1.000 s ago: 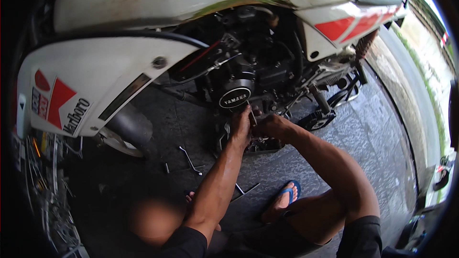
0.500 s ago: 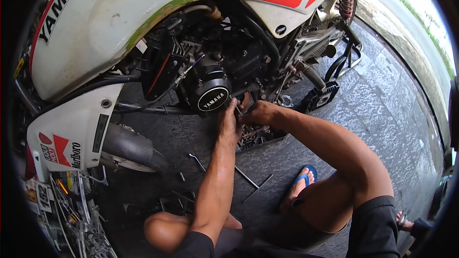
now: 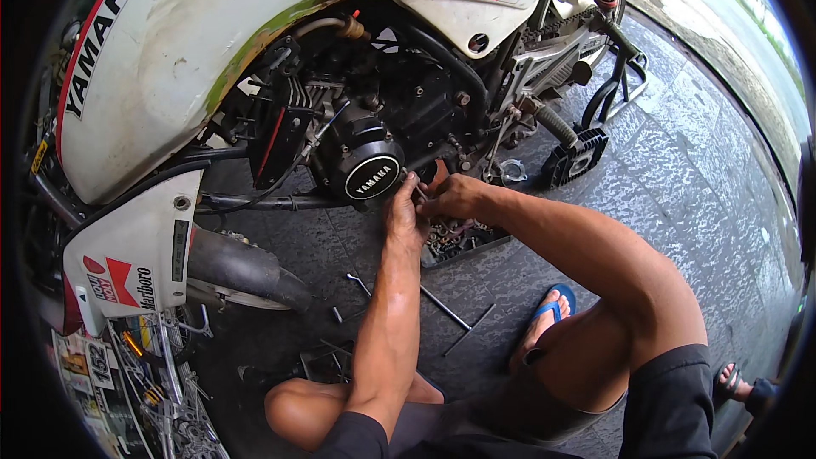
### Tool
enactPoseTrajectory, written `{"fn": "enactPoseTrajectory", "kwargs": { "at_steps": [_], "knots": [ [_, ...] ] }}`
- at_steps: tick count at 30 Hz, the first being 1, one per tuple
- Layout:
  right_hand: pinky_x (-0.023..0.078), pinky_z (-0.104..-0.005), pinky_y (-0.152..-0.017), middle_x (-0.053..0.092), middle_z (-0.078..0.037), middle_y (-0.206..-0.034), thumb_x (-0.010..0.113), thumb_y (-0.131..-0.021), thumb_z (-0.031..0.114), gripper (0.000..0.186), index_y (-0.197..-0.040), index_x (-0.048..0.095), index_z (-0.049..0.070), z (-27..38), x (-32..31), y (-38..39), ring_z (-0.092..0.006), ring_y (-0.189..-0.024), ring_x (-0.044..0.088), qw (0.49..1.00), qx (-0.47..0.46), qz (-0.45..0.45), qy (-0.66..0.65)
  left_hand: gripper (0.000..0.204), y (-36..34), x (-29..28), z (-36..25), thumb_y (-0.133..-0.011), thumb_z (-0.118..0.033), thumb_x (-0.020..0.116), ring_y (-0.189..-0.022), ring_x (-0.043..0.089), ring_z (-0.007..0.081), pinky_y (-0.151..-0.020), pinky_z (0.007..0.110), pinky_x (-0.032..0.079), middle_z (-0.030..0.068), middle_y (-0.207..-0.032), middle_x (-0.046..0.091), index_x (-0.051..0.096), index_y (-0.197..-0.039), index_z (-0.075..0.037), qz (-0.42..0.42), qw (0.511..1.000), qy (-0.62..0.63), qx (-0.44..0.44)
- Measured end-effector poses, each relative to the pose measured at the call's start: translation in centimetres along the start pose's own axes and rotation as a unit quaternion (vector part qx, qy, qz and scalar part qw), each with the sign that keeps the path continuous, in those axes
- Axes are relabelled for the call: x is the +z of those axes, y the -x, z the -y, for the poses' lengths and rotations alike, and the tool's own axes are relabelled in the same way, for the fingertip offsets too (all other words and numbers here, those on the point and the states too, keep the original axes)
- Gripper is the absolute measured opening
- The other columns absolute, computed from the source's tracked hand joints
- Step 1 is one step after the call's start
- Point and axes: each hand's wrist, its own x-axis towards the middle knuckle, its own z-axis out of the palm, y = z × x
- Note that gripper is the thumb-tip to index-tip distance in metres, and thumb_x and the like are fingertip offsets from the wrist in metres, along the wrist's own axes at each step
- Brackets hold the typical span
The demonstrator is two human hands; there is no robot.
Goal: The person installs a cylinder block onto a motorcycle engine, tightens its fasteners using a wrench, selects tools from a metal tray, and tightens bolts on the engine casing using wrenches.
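Low on a white and red motorcycle, both my hands meet just below the round black engine cover. My left hand is closed, its thumb pointing up beside the cover's lower edge. Against it, on the right, my right hand is closed in a pinch. A small thin thing seems to lie between the fingers, but its kind is hidden. An orange-brown part shows just above the hands. Under my right wrist sits a dark tray of small metal parts.
A T-handle wrench and a spanner lie on the dark tiled floor. The front wheel is at the left, with a bicycle nearer me. A footpeg juts out at right. Another person's sandalled foot shows far right.
The whole view has shifted slightly, so the motorcycle sits a little further left. My hands stay together at the same spot under the engine cover, with small finger movement.
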Motion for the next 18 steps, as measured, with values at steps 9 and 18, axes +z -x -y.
{"fn": "enactPoseTrajectory", "kwargs": {
  "at_steps": [9,18],
  "knots": [
    [0.052,-0.0314,-0.057,0.069,-0.013,-0.084,0.063,-0.089,0.034,0.036,-0.094,0.069,-0.001,0.0,-0.1,0.1,-0.0176,-0.068,0.066,1.000,0.007,0.019,0.004,0.023,0.6,0.8,-0.6,-0.092,-0.030,0.062,-0.079,0.059,0.0151,-0.071,0.032,0.050,0.0035,-0.086,0.062,0.063,-0.100,-0.008,-0.003,0.997,0.066,-0.031],
    [0.051,-0.0301,-0.051,0.069,-0.010,-0.068,0.065,-0.084,0.029,0.031,-0.079,0.070,-0.001,-1.1,-0.4,-0.5,-0.0168,-0.054,0.064,0.996,0.020,0.018,-0.080,0.017,2.6,4.1,-1.3,-0.092,-0.030,0.063,-0.073,0.054,0.0129,-0.067,0.031,0.048,-0.0002,-0.088,0.063,0.063,-0.098,-0.015,-0.028,0.994,0.094,-0.041]
  ]
}}
